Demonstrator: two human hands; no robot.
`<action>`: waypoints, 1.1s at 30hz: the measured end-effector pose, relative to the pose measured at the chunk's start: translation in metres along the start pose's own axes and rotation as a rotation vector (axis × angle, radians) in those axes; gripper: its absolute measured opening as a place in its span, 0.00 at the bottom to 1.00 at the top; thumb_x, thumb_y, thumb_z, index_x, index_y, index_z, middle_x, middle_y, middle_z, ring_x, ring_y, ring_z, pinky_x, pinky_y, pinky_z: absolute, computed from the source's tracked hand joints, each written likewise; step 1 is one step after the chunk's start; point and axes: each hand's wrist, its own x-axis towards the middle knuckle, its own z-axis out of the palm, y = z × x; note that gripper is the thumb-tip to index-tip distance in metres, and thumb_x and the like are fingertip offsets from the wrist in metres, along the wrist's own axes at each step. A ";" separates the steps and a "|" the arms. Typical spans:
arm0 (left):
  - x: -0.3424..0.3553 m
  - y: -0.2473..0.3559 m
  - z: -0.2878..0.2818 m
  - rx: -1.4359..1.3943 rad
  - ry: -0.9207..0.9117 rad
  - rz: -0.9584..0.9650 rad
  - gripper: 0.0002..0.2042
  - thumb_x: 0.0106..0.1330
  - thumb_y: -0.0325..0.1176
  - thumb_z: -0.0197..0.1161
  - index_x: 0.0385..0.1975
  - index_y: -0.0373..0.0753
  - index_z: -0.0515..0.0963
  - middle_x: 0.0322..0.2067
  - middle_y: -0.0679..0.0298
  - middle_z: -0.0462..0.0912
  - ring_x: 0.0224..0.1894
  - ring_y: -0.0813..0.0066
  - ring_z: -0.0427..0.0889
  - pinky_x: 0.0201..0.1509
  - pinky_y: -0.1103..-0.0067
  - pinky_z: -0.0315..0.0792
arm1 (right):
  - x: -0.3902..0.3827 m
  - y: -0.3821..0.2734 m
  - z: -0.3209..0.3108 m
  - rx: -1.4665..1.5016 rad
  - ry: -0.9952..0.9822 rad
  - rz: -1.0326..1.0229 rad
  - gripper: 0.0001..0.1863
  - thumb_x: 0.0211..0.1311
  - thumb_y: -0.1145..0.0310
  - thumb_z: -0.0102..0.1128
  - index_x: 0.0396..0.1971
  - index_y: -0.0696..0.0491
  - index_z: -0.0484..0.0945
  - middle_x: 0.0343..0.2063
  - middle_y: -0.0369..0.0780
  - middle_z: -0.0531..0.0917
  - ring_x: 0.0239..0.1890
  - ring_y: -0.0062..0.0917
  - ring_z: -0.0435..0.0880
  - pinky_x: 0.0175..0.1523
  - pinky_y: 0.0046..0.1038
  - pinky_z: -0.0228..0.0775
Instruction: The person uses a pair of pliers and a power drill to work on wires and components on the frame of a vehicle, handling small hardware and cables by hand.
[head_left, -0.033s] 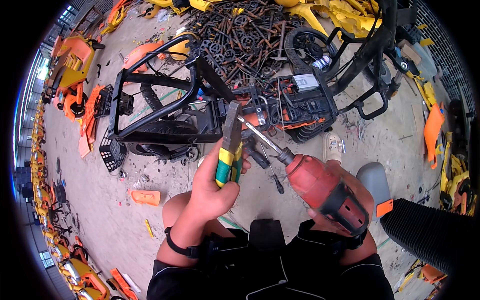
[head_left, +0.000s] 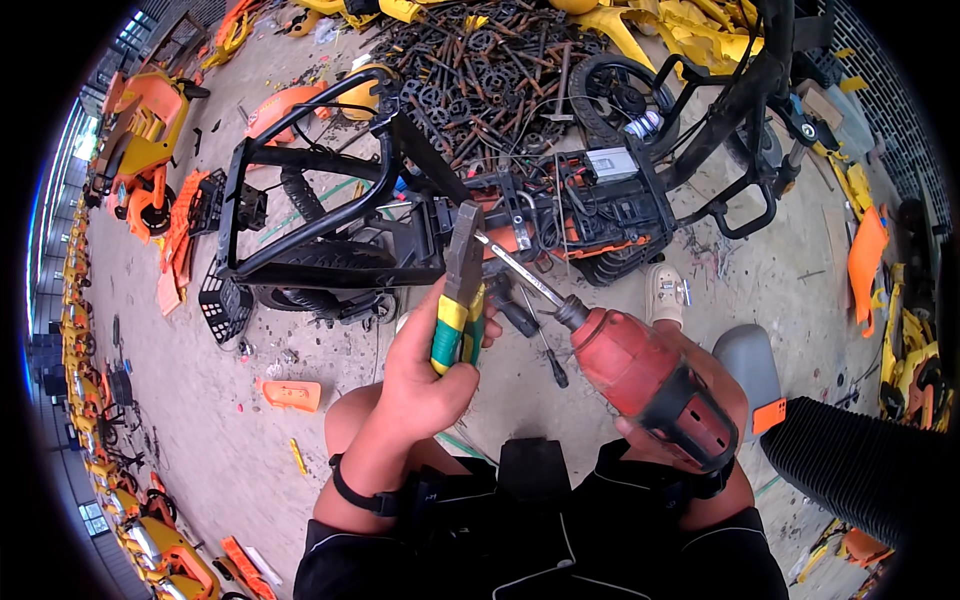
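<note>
In my left hand (head_left: 425, 385) is a pair of pliers (head_left: 463, 262) with green and yellow handles, their dark jaws pointing up and away. My right hand (head_left: 715, 385) grips a red and black power drill (head_left: 640, 365), partly hidden behind its body. Its long silver bit (head_left: 525, 272) slants up and left, the tip close beside the plier jaws; whether they touch I cannot tell. Just beyond both tools lies a stripped vehicle chassis (head_left: 600, 215) with exposed wiring, joined to a black tubular frame (head_left: 310, 270). A dark-handled screwdriver (head_left: 556, 368) rests on the floor between my hands.
Rusty shafts and sprockets form a heap (head_left: 485, 85) behind the chassis. A grey seat (head_left: 750, 370) and a ribbed black hose (head_left: 850, 465) are at my right. An orange plastic piece (head_left: 292, 394) lies at left, and yellow vehicles (head_left: 145, 120) stand farther off.
</note>
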 end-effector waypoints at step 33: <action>-0.002 0.003 -0.004 0.325 0.046 0.341 0.36 0.40 0.16 0.48 0.59 0.28 0.68 0.41 0.53 0.79 0.42 0.62 0.80 0.51 0.70 0.75 | 0.039 0.026 0.000 0.645 -0.263 0.103 0.41 0.39 0.59 0.72 0.57 0.63 0.72 0.38 0.44 0.85 0.36 0.29 0.85 0.43 0.30 0.76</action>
